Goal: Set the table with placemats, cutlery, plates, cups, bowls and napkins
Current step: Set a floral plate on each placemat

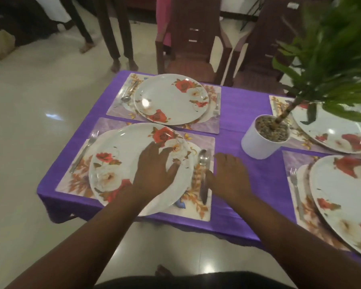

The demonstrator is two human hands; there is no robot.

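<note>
- Steadying the round white floral plate (121,163) on its floral placemat (198,205) at the table's near left corner: my left hand (154,165) rests flat, fingers spread, apparently to centre it.
- My right hand (229,176), fingers together, lies beside the steel spoon (203,159) on the purple tablecloth (244,113).

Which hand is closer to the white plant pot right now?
Right. The right hand lies just left of the white plant pot; the left hand rests farther left, on the near plate.

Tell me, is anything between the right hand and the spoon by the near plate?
Nothing visible. The right hand lies open on the purple cloth right beside the spoon, thumb toward its handle, with no object between them.
</note>
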